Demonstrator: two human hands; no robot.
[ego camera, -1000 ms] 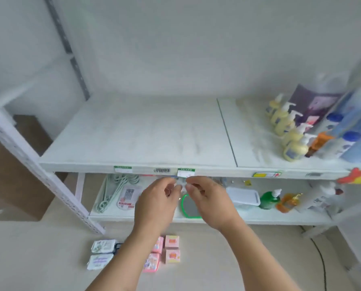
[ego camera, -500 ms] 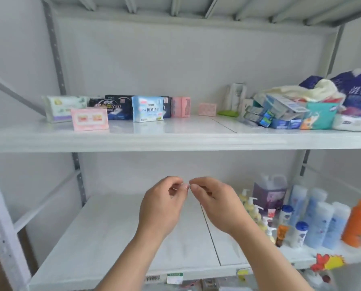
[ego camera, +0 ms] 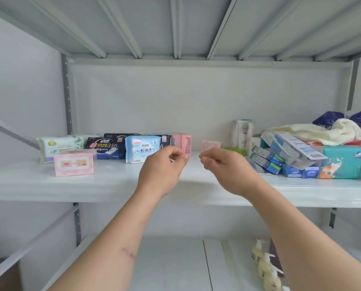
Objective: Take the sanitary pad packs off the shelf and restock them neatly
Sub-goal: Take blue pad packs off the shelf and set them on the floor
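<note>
Both hands, left hand [ego camera: 161, 164] and right hand [ego camera: 222, 164], curl with nothing held at mid-frame, ready to grab the pad packs [ego camera: 143, 149] on the shelf [ego camera: 49, 185].

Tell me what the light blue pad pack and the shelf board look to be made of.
Light blue pad pack: soft glossy plastic film, judging by its puffy, wrinkled, printed wrapper. Shelf board: probably white-painted metal or laminate; its smooth surface mirrors the packs faintly.
</note>
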